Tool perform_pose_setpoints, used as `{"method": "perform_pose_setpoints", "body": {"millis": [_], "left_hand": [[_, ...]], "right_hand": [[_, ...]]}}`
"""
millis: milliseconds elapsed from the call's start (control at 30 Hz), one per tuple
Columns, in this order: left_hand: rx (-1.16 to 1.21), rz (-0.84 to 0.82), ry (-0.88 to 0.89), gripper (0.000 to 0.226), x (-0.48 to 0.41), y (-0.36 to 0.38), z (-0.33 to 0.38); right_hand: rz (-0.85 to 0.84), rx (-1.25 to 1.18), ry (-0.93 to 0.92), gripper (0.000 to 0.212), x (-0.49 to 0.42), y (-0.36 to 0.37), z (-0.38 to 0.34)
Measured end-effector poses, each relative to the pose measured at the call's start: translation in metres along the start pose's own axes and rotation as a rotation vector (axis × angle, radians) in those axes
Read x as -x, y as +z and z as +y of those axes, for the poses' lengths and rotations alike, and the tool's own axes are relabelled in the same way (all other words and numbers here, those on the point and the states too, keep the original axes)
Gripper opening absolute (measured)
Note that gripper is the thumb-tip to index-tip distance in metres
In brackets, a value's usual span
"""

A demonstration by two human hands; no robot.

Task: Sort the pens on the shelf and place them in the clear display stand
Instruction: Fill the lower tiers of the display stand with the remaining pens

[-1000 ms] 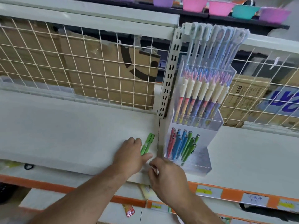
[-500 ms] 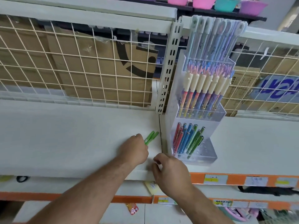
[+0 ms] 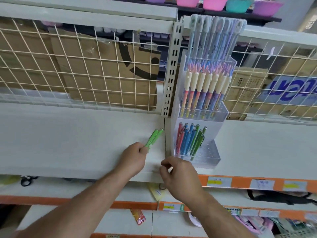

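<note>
Nearing the finish, the person is pinching two green pens, seemingly the last loose ones, in the closed grip of the left hand, the largely filled clear display stand just right of it, the right hand curled, apparently empty.

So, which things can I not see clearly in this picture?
Head view only:
1. Lower ends of the green pens: covered by the left hand gripping them.
2. Whether the right hand pinches anything: its curled fingers hide the gap.
3. Print on the price labels: too small and blurred.
4. Pen count in the clear display stand: pens overlap.
</note>
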State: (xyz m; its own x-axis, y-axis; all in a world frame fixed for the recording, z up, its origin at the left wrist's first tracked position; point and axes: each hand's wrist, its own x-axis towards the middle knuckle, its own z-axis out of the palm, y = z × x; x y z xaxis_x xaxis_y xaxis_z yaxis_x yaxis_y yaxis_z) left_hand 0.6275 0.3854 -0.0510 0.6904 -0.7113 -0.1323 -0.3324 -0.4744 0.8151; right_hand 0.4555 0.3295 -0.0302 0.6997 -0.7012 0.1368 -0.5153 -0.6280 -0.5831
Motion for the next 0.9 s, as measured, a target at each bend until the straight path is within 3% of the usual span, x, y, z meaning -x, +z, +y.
{"method": "perform_pose_setpoints", "body": {"millis": [100,167,367,400,533,700,900], "left_hand": [[0.330,0.044,-0.044,0.025,0.032,0.007,0.005],[0.404,0.070,-0.045,0.024,0.052,0.014,0.015],[0.402,0.064,0.013,0.022,0.093,0.046,0.049],[0.392,0.058,0.012,0.020,0.098,0.051,0.052],[0.436,0.079,-0.013,0.011,0.114,0.075,0.068],[0.505,0.076,-0.048,0.007,0.125,0.105,0.089],[0.545,0.078,-0.070,0.005,0.125,0.127,0.100]], "right_hand": [[-0.005,-0.147,-0.015,0.012,-0.001,-0.012,0.003],[-0.009,-0.225,-0.031,0.012,-0.002,-0.023,0.005],[-0.030,-0.535,0.002,0.007,-0.007,-0.047,0.022],[-0.030,-0.558,0.002,0.016,-0.007,-0.051,0.026],[-0.066,-0.573,-0.008,0.030,-0.005,-0.069,0.050],[-0.169,-0.603,0.014,0.027,0.003,-0.096,0.077],[-0.137,-0.581,0.021,0.024,0.001,-0.101,0.101]]}}
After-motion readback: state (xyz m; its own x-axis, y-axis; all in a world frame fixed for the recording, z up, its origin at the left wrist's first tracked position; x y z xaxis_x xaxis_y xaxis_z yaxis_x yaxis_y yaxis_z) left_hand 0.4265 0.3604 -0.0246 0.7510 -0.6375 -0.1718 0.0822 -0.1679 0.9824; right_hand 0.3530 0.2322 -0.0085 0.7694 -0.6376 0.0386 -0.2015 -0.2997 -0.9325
